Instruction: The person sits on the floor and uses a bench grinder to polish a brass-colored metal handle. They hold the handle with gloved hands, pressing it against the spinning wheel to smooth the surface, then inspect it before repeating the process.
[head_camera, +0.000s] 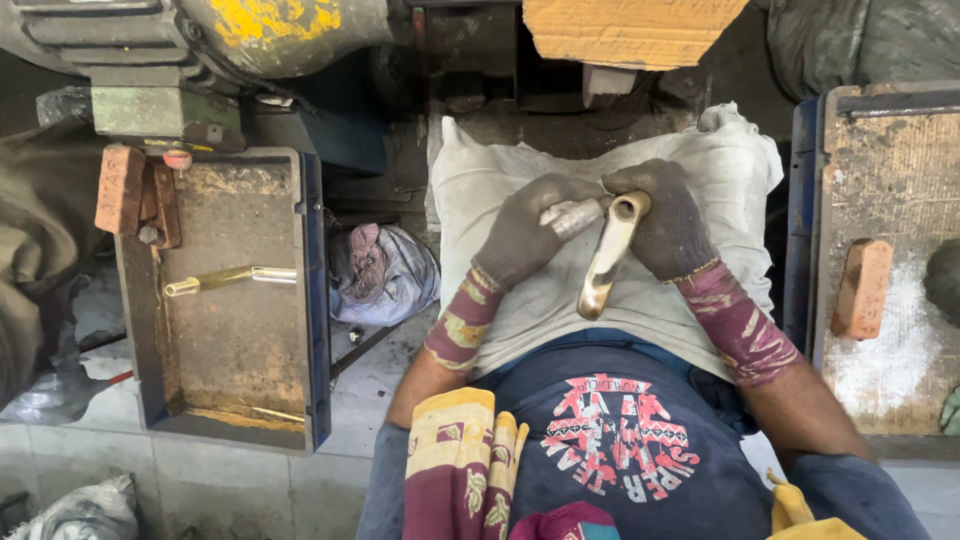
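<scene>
Two gloved hands meet over a white sack (520, 300) on the lap: the left hand (525, 235) pinches a small silvery piece (572, 216), the right hand (668, 228) grips a brass handle (607, 260) at its top end.

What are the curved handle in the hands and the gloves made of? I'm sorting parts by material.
The handle looks like brass: yellow metal with a bright polished sheen, though plating can't be ruled out. The gloves look like knitted fabric, dull grey and grimy, with a visible woven texture.
</scene>
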